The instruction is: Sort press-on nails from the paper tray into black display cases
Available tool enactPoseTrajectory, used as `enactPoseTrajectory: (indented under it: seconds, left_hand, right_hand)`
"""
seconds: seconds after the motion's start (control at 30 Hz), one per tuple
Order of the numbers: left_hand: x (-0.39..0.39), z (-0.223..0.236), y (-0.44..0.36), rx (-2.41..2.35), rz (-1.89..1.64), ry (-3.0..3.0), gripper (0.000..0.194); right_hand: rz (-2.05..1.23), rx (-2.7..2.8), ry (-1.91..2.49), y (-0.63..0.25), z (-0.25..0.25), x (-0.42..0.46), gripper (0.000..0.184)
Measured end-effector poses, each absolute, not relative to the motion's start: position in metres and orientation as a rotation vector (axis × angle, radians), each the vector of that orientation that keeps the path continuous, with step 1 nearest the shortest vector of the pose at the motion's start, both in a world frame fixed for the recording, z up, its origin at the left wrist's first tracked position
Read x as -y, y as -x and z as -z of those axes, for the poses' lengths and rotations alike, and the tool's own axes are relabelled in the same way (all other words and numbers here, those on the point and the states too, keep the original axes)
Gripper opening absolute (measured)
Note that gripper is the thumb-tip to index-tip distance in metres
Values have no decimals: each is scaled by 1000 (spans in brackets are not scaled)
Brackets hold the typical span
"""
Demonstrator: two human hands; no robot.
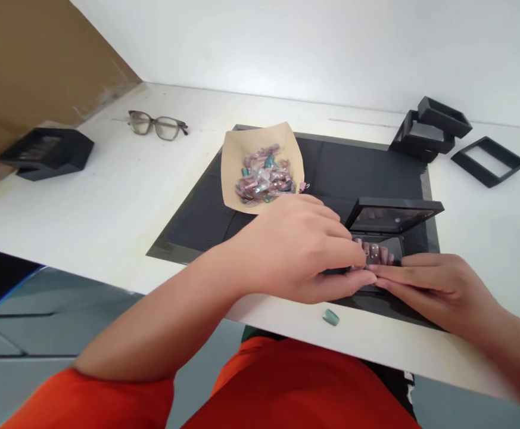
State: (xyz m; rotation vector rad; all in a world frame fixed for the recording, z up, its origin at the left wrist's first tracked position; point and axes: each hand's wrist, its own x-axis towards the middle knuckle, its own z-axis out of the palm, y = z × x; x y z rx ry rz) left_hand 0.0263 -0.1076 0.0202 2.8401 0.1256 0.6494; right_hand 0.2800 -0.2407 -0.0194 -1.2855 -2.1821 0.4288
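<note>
A small black display box stands open on the black mat, its lid tilted up. Several pink press-on nails lie in a row in its base. My left hand is over the box's near left side, fingers curled and pinched at the nails. My right hand lies at the box's front edge, fingers pressed together and touching the left fingertips. What the fingertips pinch is too small to make out.
A tan paper tray holds several wrapped pink and teal nails. One teal nail lies near the table's front edge. Glasses and a black box sit at the left; more black boxes and a frame stand back right.
</note>
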Motion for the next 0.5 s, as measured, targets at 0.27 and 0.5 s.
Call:
enactPoseTrajectory:
  seconds: [0.27,0.5]
  left_hand:
    - [65,-62,26,-909,-1094,-2532,42]
    - [31,-44,36,-1389,-290,-2627,64]
  right_hand:
    - [-318,2218,1257,-291,0,247,26]
    - [-347,2132,1485,-305,18,259,28]
